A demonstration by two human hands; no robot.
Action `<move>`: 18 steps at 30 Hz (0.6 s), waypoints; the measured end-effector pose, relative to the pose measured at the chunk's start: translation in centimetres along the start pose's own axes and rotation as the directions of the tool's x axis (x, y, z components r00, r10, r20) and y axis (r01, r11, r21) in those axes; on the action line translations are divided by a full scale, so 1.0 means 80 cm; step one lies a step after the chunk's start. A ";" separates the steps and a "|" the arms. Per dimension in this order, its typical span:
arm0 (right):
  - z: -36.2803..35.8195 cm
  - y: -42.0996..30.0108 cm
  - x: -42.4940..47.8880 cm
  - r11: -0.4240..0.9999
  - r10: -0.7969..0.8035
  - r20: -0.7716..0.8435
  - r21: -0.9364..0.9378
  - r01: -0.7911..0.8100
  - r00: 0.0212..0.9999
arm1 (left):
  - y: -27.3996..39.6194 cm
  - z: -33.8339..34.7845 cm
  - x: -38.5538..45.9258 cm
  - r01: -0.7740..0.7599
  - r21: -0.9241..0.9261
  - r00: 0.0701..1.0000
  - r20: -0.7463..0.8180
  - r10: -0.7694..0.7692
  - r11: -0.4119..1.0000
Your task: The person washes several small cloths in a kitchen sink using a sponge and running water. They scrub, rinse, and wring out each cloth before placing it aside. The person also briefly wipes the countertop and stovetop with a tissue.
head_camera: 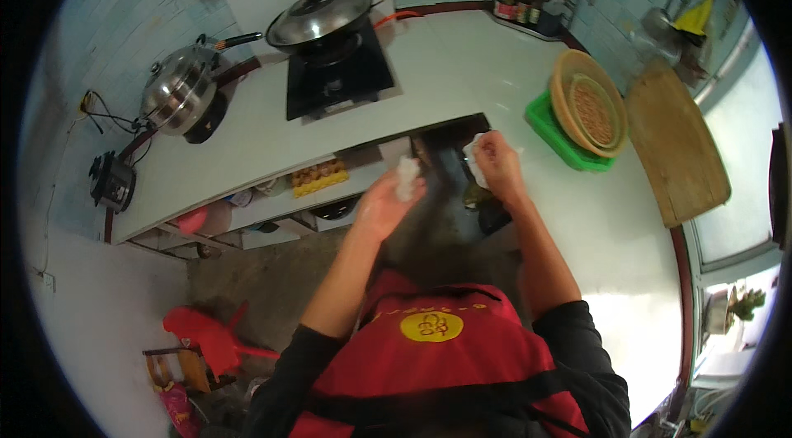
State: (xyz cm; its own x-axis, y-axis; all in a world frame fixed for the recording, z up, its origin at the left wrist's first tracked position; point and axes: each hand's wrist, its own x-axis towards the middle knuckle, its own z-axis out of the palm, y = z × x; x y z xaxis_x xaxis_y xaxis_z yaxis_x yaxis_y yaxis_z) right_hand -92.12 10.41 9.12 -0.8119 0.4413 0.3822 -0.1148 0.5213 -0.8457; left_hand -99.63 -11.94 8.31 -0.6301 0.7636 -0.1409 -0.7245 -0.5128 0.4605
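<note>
My left hand [385, 201] is raised in front of the shelves under the counter, with a crumpled piece of white tissue or cloth [407, 178] between its thumb and fingers. To its right, my right hand [498, 164] is curled around another white crumpled piece [475, 159], close to the counter's inner corner. The two hands are apart. Below them are the dark floor and the red apron [433, 370] with a yellow emblem. Whether the white pieces are paper or cloth cannot be told.
A lidded wok [322, 17] stands on a black cooktop [337, 79]. Left are a steel pot [179, 91] and a small cooker [113, 181]. Right are nested baskets [560, 85] of nuts or beans and a wooden board [677, 141]. A red stool [204, 339] stands lower left.
</note>
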 end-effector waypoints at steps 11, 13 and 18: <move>0.152 -0.063 0.113 0.859 0.317 0.270 0.325 -0.396 0.909 | 0.150 -0.038 0.095 0.019 0.434 0.996 -0.086 0.020 0.901; 0.178 -0.087 0.131 0.824 0.362 0.327 0.325 -0.464 0.873 | 0.169 -0.047 0.113 0.007 0.501 0.998 -0.062 0.028 0.866; 0.194 -0.067 0.179 0.936 0.274 0.097 0.200 -0.289 0.957 | 0.221 -0.066 0.140 0.080 0.546 0.997 -0.044 -0.066 0.834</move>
State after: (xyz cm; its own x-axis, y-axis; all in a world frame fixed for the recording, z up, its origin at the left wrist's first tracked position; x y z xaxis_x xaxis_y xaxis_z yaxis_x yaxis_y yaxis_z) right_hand -111.99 2.62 13.33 -0.8639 0.4942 0.0974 0.0125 0.2143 -0.9767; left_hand -120.94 -14.51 10.25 -0.5923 0.7779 -0.2097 -0.5016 -0.1524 0.8516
